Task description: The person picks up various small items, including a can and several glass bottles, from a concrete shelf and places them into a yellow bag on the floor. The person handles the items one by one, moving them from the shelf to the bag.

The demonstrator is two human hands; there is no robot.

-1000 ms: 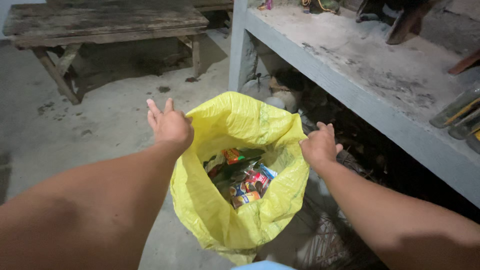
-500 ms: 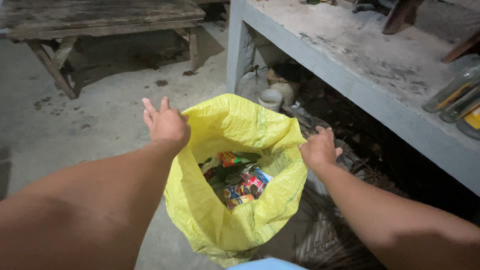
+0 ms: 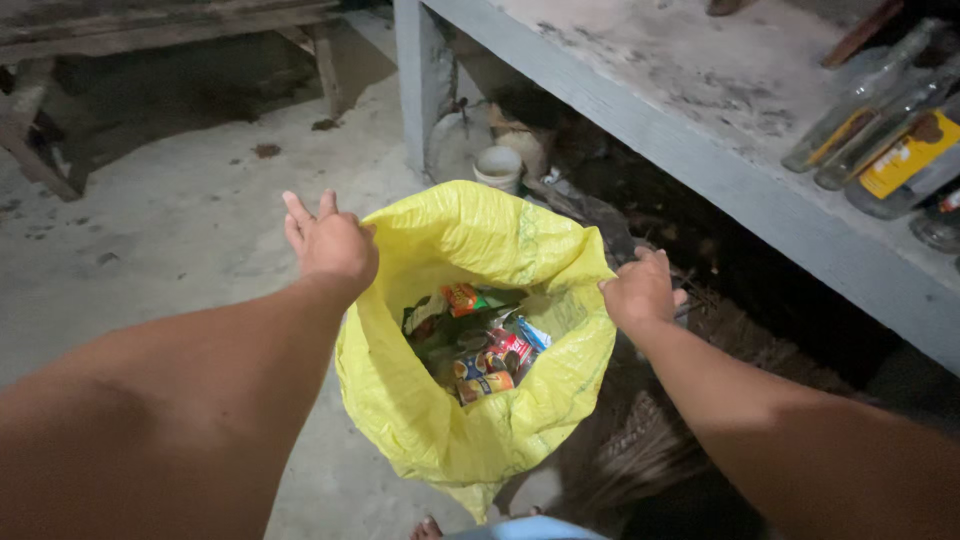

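Closest to the camera, two bare forearms reach out from the bottom corners, and between them sits a yellow plastic bag (image 3: pixel 470 400), mouth open, standing on the concrete floor (image 3: pixel 170 230). A bit of light blue cloth (image 3: pixel 525 528) shows at the bottom edge, just below the bag.

Inside the bag there's a heap of crumpled wrappers (image 3: pixel 480 335), red, orange, green and blue, low in the bottom.

The left hand (image 3: pixel 330 245) is at the bag's left rim, back of the hand up, fingers stretched forward and close together; whether it pinches the plastic underneath cannot be told. The right hand (image 3: pixel 640 290) is at the right rim, fingers curled in a loose fist right against the edge; a real grip on the plastic cannot be made out either.

Right of the bag, in shadow, lies a dark broom head (image 3: pixel 640 450). Just beyond the bag, a small white pot (image 3: pixel 498 165) stands by the grey post (image 3: pixel 412 80) of a concrete counter (image 3: pixel 700 110). On the counter's far right, several glass bottles (image 3: pixel 880 140) lie on their sides. Far left, a weathered wooden bench (image 3: pixel 150 30) stands on the floor.
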